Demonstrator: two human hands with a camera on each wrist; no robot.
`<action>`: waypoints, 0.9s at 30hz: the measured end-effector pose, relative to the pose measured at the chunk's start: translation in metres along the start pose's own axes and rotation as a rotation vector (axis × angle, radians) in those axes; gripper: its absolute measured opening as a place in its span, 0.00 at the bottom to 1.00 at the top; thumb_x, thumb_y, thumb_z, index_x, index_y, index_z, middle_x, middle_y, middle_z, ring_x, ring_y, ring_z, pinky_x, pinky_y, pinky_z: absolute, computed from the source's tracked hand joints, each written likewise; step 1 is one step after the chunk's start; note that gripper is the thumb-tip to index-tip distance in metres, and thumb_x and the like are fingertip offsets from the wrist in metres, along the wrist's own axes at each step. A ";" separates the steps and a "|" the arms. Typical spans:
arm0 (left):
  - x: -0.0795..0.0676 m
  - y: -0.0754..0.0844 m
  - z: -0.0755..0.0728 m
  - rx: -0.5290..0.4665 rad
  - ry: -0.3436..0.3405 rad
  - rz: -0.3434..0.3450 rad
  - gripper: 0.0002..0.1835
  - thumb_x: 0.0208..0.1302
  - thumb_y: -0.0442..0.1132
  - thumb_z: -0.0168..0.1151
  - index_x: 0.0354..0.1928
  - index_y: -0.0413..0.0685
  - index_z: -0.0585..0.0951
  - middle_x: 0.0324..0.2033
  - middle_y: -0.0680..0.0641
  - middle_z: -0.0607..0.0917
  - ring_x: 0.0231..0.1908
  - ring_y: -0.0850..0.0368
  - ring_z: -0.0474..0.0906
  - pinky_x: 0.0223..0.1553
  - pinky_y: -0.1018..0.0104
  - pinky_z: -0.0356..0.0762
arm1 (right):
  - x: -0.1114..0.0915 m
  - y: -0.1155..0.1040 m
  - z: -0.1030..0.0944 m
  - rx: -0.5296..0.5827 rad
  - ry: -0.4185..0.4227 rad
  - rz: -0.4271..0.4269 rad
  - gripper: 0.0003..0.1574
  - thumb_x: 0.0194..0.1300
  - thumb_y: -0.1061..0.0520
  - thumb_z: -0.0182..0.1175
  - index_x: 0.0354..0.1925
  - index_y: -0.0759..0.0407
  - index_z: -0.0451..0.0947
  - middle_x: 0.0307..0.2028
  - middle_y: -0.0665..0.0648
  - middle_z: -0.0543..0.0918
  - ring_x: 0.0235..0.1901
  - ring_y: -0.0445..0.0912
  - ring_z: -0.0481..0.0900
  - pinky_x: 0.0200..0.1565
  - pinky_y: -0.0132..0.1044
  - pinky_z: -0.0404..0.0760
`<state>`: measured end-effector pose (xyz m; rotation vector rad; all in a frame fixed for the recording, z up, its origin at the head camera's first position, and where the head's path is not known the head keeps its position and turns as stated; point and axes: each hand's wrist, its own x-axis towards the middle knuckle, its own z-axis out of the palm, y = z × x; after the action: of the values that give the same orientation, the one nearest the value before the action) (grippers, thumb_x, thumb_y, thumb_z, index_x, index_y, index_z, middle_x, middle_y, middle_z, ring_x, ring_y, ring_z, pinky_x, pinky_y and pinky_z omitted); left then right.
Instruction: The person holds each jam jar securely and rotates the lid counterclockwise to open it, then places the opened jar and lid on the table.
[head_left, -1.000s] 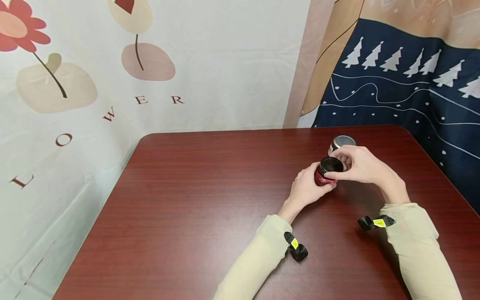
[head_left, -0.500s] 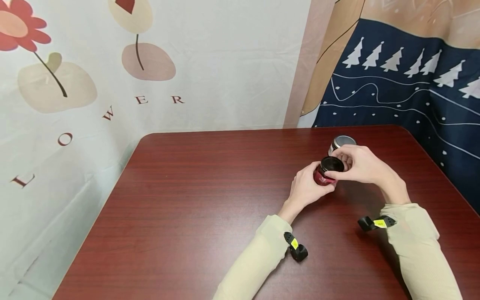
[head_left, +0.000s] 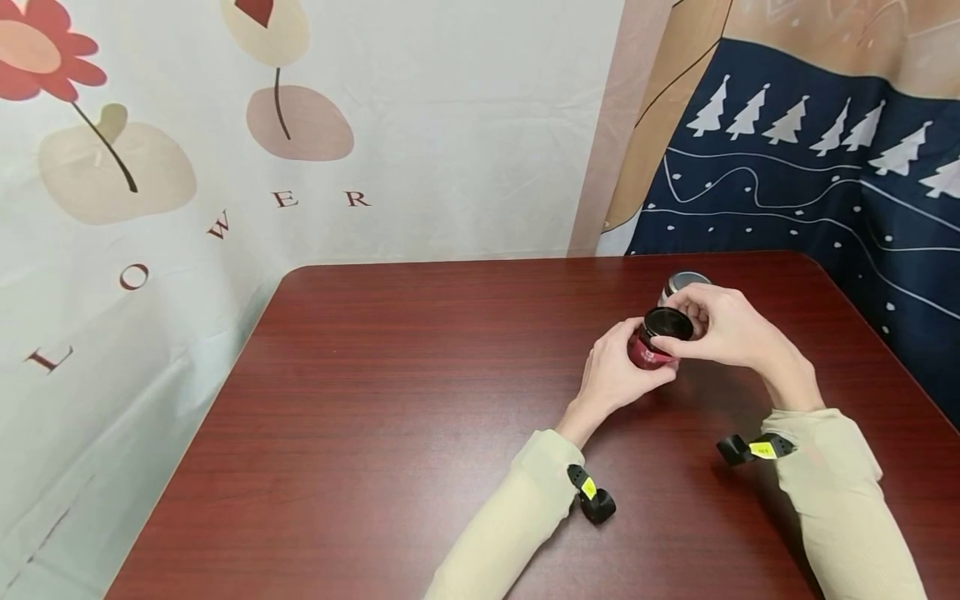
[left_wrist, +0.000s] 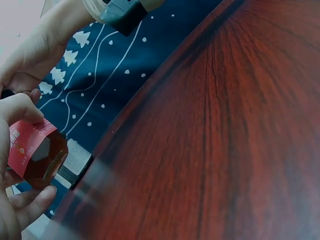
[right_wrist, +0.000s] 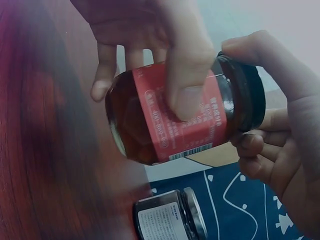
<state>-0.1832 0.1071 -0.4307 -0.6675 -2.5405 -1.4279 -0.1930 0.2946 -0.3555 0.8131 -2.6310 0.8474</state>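
My left hand [head_left: 617, 372] grips a faceted glass jar [right_wrist: 135, 132] with a red printed label and dark amber contents. In the right wrist view the thumb presses across the label [right_wrist: 160, 125] and the fingers are behind the glass. The jar's black lid [head_left: 667, 323] is pinched between thumb and fingers of my right hand [head_left: 731, 329]. The lid sits at the jar's mouth; I cannot tell how tightly. The left wrist view shows the jar's base [left_wrist: 47, 160] facing the camera, clear of the tabletop.
A second jar [right_wrist: 162, 217] with a white label and silver lid stands just behind, partly hidden by the right hand in the head view. Everything is near the back right of the dark red wooden table [head_left: 420, 400]. Printed cloths [head_left: 465, 150] hang behind it.
Both hands and the red-labelled jar have risen very slightly toward the back. The grip on the jar and lid stays the same. The second jar has not moved.
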 end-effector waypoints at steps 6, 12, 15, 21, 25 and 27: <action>0.000 0.003 -0.002 -0.036 0.016 0.014 0.32 0.55 0.51 0.76 0.61 0.54 0.76 0.52 0.54 0.81 0.51 0.66 0.75 0.51 0.77 0.74 | 0.001 -0.006 0.000 0.000 0.026 -0.005 0.25 0.43 0.61 0.81 0.40 0.58 0.80 0.25 0.47 0.75 0.22 0.39 0.71 0.25 0.29 0.74; 0.001 0.006 -0.006 -0.075 0.019 0.025 0.32 0.55 0.49 0.76 0.61 0.51 0.76 0.52 0.53 0.81 0.51 0.65 0.75 0.52 0.77 0.73 | 0.002 -0.010 -0.002 -0.001 0.035 0.005 0.25 0.44 0.60 0.81 0.40 0.58 0.80 0.25 0.48 0.74 0.23 0.41 0.70 0.25 0.31 0.73; 0.000 0.007 -0.008 -0.074 0.019 0.033 0.32 0.55 0.49 0.76 0.61 0.50 0.76 0.51 0.53 0.81 0.50 0.66 0.75 0.52 0.78 0.73 | 0.002 -0.012 -0.002 -0.010 0.042 -0.002 0.26 0.44 0.60 0.81 0.40 0.58 0.79 0.25 0.48 0.74 0.23 0.41 0.70 0.24 0.31 0.73; 0.000 0.008 -0.013 -0.067 0.017 0.052 0.31 0.54 0.48 0.77 0.59 0.50 0.77 0.50 0.53 0.82 0.49 0.66 0.74 0.50 0.81 0.71 | 0.002 -0.016 0.000 -0.008 0.048 -0.008 0.28 0.43 0.61 0.81 0.43 0.59 0.80 0.25 0.47 0.77 0.22 0.39 0.69 0.25 0.29 0.73; -0.001 0.008 -0.015 -0.058 0.018 0.058 0.31 0.54 0.49 0.77 0.59 0.50 0.78 0.49 0.53 0.82 0.49 0.66 0.74 0.49 0.83 0.70 | 0.003 -0.017 0.001 0.000 0.058 -0.018 0.29 0.41 0.62 0.81 0.44 0.60 0.80 0.26 0.47 0.79 0.22 0.38 0.69 0.25 0.27 0.73; -0.001 0.008 -0.016 -0.059 0.023 0.063 0.31 0.54 0.49 0.77 0.58 0.50 0.79 0.48 0.53 0.83 0.48 0.66 0.75 0.49 0.83 0.70 | 0.003 -0.018 0.001 0.001 0.063 -0.019 0.30 0.41 0.62 0.81 0.43 0.60 0.80 0.27 0.46 0.79 0.22 0.38 0.69 0.25 0.26 0.73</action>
<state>-0.1802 0.0970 -0.4157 -0.7293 -2.4466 -1.4859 -0.1851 0.2804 -0.3473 0.7966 -2.5643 0.8550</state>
